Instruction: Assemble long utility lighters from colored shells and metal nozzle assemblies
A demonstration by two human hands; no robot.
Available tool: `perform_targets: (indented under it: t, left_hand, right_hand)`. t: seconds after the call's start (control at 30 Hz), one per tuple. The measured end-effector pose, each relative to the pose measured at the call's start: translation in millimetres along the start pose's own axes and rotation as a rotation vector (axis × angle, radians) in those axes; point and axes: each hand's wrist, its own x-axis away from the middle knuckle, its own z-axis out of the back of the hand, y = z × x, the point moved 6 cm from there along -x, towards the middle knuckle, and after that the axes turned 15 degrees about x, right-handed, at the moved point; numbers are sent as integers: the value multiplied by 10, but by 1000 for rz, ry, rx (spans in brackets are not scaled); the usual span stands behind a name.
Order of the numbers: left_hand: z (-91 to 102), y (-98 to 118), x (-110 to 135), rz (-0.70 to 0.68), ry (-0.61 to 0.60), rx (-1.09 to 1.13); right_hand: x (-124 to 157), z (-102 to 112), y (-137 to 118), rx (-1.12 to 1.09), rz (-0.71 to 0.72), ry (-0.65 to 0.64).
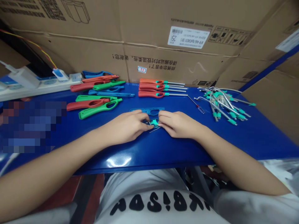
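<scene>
Teal plastic piece (154, 122), small and angular, sits pinched by left hand (127, 127) and right hand (179, 124).

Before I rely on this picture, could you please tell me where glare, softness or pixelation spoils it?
Head view: white glare near the front edge of the blue table; head view: fine details are soft around the small teal part between the left hand and right hand; head view, left side: blocky pixelation hides what lies there.
</scene>
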Motion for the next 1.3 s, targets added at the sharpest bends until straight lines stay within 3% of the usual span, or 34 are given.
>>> perform_targets:
  t: [0.3,0.5,0.73,1.07,1.2,1.3]
  left_hand:
    - [-1,-18,-2,27,-11,22]
    - [44,-123,-36,179,77,269]
    - [22,-251,-39,327,181,516]
    - [-3,-287,-36,365,214,535]
    - [-18,-281,-34,382,206,519]
    - [-34,-297,-18,418,199,500]
  right_hand:
    - [-20,13,-25,1,15,-80]
    - [-12,42,-31,-10,27,-114]
    - [-17,-6,-67,144,61,-190]
    - [-33,-61,-140,228,96,-239]
    - [-37,-64,-91,106,48,-179]
    - [-28,-54,37,-202,-23,-44]
